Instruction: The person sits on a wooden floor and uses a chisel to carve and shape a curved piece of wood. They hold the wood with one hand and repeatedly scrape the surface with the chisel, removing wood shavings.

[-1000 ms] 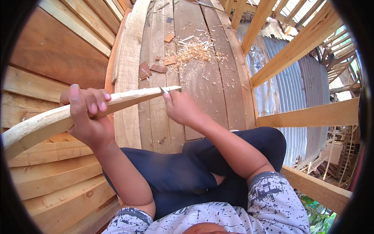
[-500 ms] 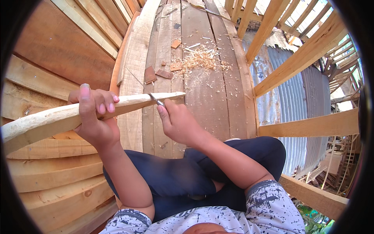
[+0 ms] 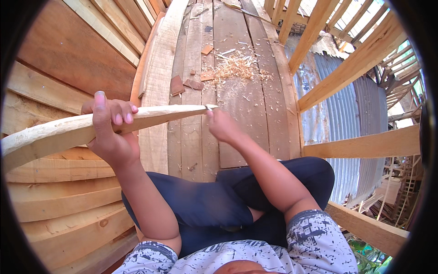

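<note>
A long piece of pale wood [image 3: 159, 113], whittled white along its top face and narrowing to a point, runs from the left rim across to the middle. My left hand [image 3: 116, 137] is closed around it, with the thumb standing up on the near side and the fingertips over the far edge. At the pointed end, my right hand [image 3: 226, 125] is closed on a knife [image 3: 208, 108]. Only a short bit of its metal shows against the tip; the handle is hidden in my fist and most of the blade cannot be made out.
Curled wood shavings [image 3: 237, 66] and several reddish-brown chips [image 3: 194, 84] lie on the plank floor [image 3: 242, 137] ahead. Stacked boards [image 3: 54, 196] line the left side. A wooden rail frame [image 3: 360, 145] stands to the right, with corrugated metal sheets [image 3: 342, 109] beyond it. My crossed legs [image 3: 191, 196] are below.
My right hand has slid the knife to the right along the wood, from behind the taper out to its tip. My left hand keeps its grip with hardly any movement.
</note>
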### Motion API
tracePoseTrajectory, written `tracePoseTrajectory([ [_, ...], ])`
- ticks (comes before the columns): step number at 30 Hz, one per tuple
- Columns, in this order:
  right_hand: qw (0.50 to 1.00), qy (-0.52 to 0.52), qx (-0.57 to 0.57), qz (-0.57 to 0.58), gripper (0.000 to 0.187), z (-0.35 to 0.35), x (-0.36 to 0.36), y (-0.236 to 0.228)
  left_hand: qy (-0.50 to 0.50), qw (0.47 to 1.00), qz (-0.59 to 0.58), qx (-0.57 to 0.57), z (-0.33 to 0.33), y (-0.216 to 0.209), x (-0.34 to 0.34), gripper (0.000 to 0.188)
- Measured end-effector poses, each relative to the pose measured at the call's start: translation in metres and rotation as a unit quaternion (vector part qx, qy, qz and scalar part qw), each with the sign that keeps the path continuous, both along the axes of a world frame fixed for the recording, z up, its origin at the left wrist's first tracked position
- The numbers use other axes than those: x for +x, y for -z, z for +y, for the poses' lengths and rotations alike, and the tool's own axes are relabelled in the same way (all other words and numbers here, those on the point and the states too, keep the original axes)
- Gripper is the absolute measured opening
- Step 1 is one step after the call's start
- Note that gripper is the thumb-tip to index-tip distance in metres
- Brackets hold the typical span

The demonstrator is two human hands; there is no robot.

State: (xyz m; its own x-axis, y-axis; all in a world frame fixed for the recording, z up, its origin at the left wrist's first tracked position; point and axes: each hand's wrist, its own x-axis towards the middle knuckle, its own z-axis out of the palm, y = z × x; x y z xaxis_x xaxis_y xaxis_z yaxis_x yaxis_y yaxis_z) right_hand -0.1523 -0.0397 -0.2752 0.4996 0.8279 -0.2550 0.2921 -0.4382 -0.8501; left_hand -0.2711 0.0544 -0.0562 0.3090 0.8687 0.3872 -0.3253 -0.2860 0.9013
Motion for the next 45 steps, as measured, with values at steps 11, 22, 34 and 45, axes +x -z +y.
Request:
tracePoseTrajectory([
  [11,0.999,-0.007,0.013,0.041,0.045,0.002,-0.007,-0.042,-0.012,1.0,-0.02,0.017,-0.002,-0.001,0.002,0.026],
  [22,0.994,-0.099,-0.001,0.044,0.044,-0.005,-0.002,-0.095,0.067,0.997,-0.035,0.025,0.009,0.004,-0.014,0.024],
  [34,0.994,-0.091,-0.022,0.058,0.047,-0.008,0.004,-0.088,0.274,0.952,-0.059,0.125,0.019,0.012,-0.02,0.022],
  [45,0.994,-0.08,0.021,0.068,0.046,-0.013,0.004,-0.08,0.278,0.951,-0.052,0.123,0.02,0.013,-0.02,0.023],
])
